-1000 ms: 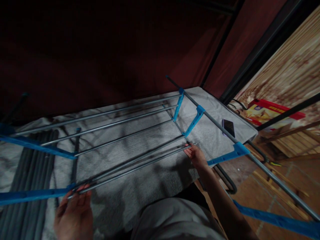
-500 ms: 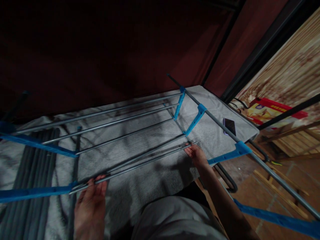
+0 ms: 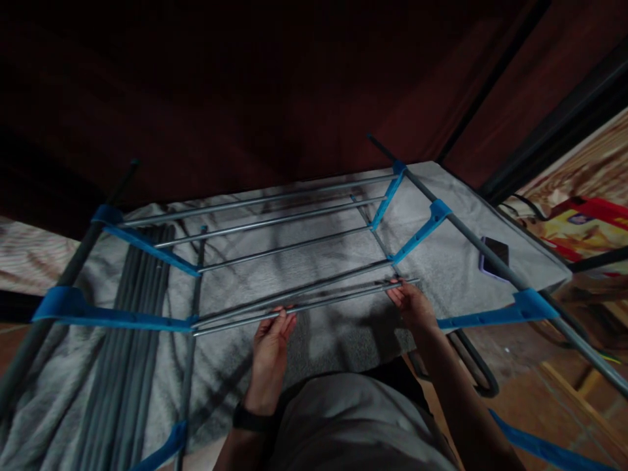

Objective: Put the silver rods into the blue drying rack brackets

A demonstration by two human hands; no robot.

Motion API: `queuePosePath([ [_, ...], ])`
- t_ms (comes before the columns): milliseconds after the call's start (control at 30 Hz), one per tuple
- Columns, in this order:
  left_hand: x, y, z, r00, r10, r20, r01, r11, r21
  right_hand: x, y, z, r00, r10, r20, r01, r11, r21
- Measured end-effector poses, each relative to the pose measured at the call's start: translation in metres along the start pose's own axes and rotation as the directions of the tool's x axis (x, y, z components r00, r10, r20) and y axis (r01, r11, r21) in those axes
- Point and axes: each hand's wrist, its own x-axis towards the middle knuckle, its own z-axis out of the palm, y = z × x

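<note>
A rack of thin grey metal rods (image 3: 275, 221) joined by blue plastic brackets (image 3: 147, 243) stands over a grey cloth-covered surface (image 3: 324, 333). My left hand (image 3: 272, 337) reaches up from below, its fingertips closed on the nearest rod (image 3: 338, 296) around its middle. My right hand (image 3: 412, 302) grips the right end of that same rod, close to a blue bracket (image 3: 485, 318).
A bundle of loose grey rods (image 3: 127, 340) lies on the cloth at the left. A dark phone (image 3: 493, 256) rests at the cloth's right end. Dark red fabric walls stand behind. A red and yellow box (image 3: 583, 226) and wooden floor lie at the right.
My left hand has slid right along the near rod from its left end to its middle. The view has swung left. My right hand stays at the rod's right end.
</note>
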Motion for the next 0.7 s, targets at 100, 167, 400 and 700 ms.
queuePosePath([
  [100, -0.004, -0.008, 0.007, 0.999, -0.023, 0.033, 0.023, 1.0, -0.002, -0.002, -0.001, 0.001, 1.0, 0.016, -0.001, -0.016, 1.0, -0.001],
  [167, -0.003, -0.011, 0.008, 0.999, -0.031, 0.033, 0.031, 0.999, 0.01, -0.004, -0.001, 0.002, 0.999, 0.039, -0.009, -0.039, 0.999, 0.0],
  [400, -0.001, -0.003, 0.006, 0.999, -0.049, -0.006, 0.049, 0.999, -0.021, -0.004, -0.003, 0.008, 0.997, 0.063, -0.038, -0.062, 0.998, 0.023],
  [700, 0.014, 0.023, -0.011, 0.994, 0.001, -0.114, -0.019, 0.988, -0.153, 0.009, -0.011, -0.011, 0.999, -0.026, -0.023, 0.026, 1.0, 0.011],
])
